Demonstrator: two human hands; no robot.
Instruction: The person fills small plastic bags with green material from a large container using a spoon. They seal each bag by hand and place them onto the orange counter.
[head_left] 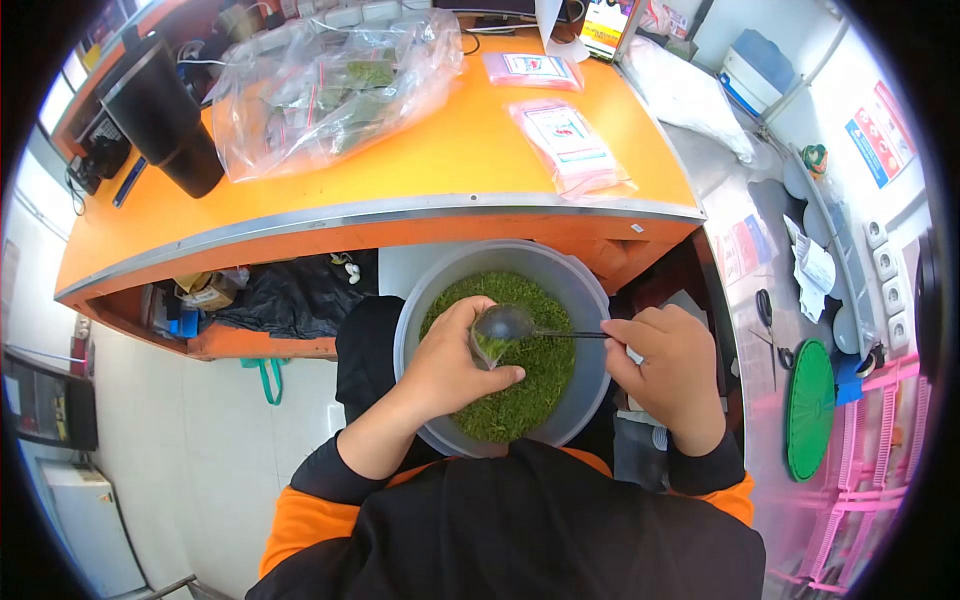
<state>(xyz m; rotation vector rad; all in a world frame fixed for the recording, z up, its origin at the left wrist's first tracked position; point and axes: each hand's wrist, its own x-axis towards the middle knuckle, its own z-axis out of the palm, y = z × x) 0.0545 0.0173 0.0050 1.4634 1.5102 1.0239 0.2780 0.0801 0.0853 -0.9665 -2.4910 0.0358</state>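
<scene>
A large translucent tub stands in front of my body, holding a bed of finely chopped green leaves. Over it, my left hand grips a small clear plastic bag with some green inside. My right hand pinches the thin dark handle of a spoon, whose rounded bowl is at the bag's mouth, between my left thumb and fingers. The bowl appears tipped with its back facing up; whether any leaves are still in it is hidden.
On the orange desk lie a big clear bag of green-filled packets, a black tumbler and two packs of plastic bags. To the right are scissors, a green round lid and pink racks.
</scene>
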